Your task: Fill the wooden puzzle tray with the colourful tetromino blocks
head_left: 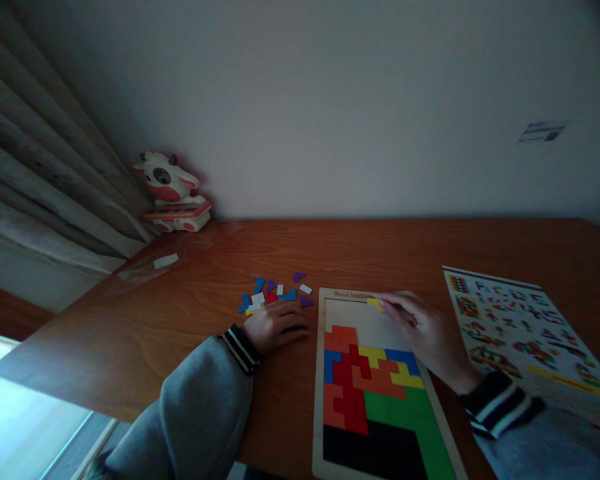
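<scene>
My right hand point(415, 327) pinches a yellow puzzle piece point(375, 303) over the bare upper end of a wooden puzzle board point(318, 400). Flat pieces fill the lower part of the board: black at the bottom, green at the right, with red, orange, blue and yellow ones above. My left hand point(277, 325) lies on the table with its fingers stretched out, left of the board. It rests at the near side of a loose heap of small pieces in blue, white, purple, red and yellow, such as a blue piece point(259, 285).
A printed pattern sheet point(525, 320) lies right of the board, partly under my right sleeve. A cow-shaped toy keyboard point(175, 193) stands at the back left by the curtain point(45, 153). A white slip point(166, 261) lies on the brown table point(200, 300) near its left edge.
</scene>
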Tool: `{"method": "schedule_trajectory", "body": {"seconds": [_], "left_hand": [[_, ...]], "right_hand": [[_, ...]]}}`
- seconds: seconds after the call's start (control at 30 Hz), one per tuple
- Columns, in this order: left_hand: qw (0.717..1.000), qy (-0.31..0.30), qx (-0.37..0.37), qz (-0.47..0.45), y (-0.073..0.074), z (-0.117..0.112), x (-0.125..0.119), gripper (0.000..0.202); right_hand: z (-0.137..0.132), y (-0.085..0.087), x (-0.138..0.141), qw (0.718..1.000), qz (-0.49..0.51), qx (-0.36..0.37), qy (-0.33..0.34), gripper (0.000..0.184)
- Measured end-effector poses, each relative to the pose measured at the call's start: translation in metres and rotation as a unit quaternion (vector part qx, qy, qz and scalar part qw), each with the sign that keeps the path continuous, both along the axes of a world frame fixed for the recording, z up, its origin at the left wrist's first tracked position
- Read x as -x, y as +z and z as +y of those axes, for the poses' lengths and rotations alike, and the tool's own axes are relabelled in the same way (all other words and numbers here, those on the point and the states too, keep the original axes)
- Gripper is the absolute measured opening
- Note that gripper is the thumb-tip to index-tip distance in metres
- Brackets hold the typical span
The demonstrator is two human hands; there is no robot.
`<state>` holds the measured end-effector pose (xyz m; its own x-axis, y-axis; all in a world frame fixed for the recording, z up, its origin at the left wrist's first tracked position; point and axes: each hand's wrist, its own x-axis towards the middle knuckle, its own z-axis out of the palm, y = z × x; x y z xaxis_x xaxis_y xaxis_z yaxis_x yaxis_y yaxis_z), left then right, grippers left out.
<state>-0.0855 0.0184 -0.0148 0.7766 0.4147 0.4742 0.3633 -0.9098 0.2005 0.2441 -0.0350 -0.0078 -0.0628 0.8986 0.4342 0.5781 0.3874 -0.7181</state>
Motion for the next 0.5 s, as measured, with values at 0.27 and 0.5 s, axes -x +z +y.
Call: {"method": "schedule_trajectory", "body": {"seconds": [0.27, 0.5], "left_hand": [[0.996, -0.004, 0.087, -0.029, 0.0, 0.008, -0.005, 0.025], [0.995, 0.003, 0.098, -0.025, 0.005, 0.006, 0.001, 0.024]], "right_hand": [[0.03, 0.004, 0.042, 0.983, 0.106, 0.135, 0.063, 0.027], [0.038, 0.003, 0.065, 0.977, 0.025, 0.169, 0.126, 0.019]]}}
